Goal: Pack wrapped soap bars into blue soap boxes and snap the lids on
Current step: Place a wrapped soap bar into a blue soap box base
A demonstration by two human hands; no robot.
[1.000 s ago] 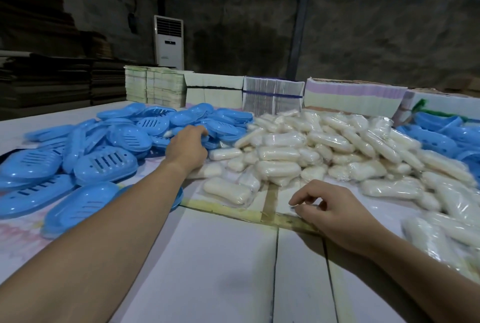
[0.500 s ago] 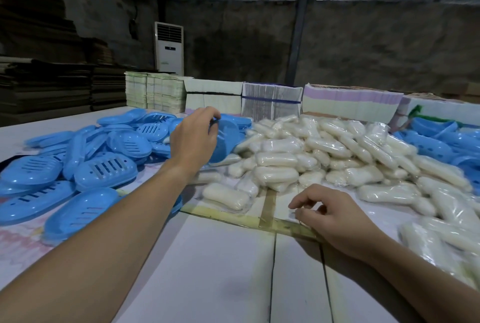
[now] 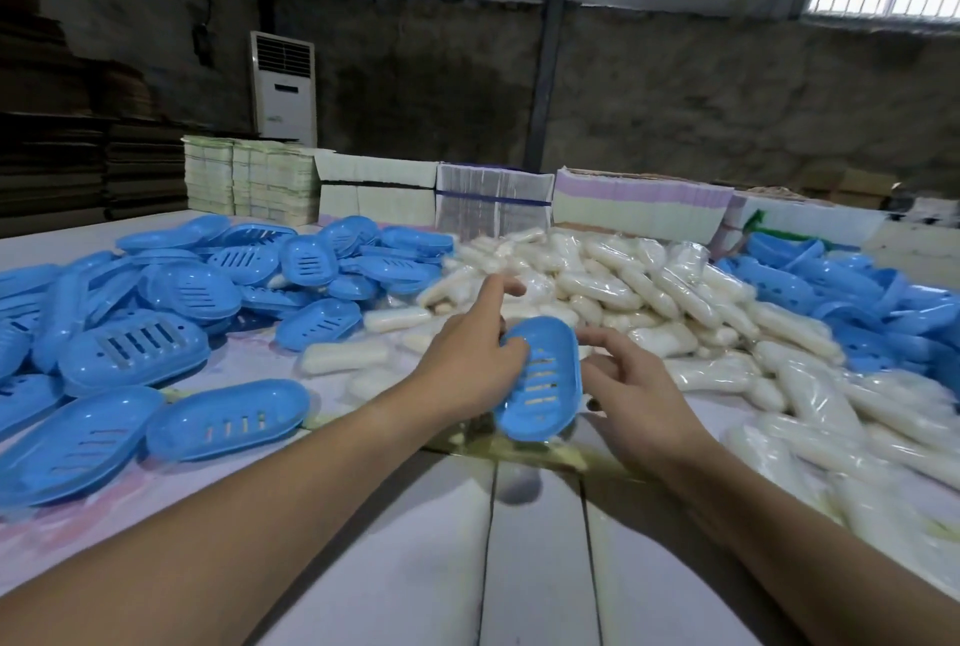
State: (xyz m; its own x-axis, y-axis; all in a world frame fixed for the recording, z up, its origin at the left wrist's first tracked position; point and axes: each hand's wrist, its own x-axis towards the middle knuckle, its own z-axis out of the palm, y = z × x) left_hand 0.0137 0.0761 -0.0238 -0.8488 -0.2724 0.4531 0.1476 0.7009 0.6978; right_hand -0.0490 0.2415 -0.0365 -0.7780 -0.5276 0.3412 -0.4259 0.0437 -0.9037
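- On the white table (image 3: 363,567), at left, a heap of glossy blue slotted oval soap boxes (image 3: 171,292).
- Centre: left hand (image 3: 470,365) grips one blue box (image 3: 540,380); right hand (image 3: 631,385) beside it, fingers relaxed, holding nothing.
- Right: pile of plastic-wrapped white soap bars (image 3: 649,292); rough concrete wall (image 3: 675,89) behind.

A white table (image 3: 395,583) of boards with dark seams carries everything. At its middle lies a heap of wrapped soap bars (image 3: 613,276), the landmark here. Left of the heap spreads a pile of blue soap box halves (image 3: 171,292), many slotted. Right of the heap lies a second blue pile (image 3: 852,292). Behind the heap, along the table's far edge, stand stacks of flat printed cartons (image 3: 493,201). In front of the heap a yellowish tape strip (image 3: 566,456) crosses the boards.
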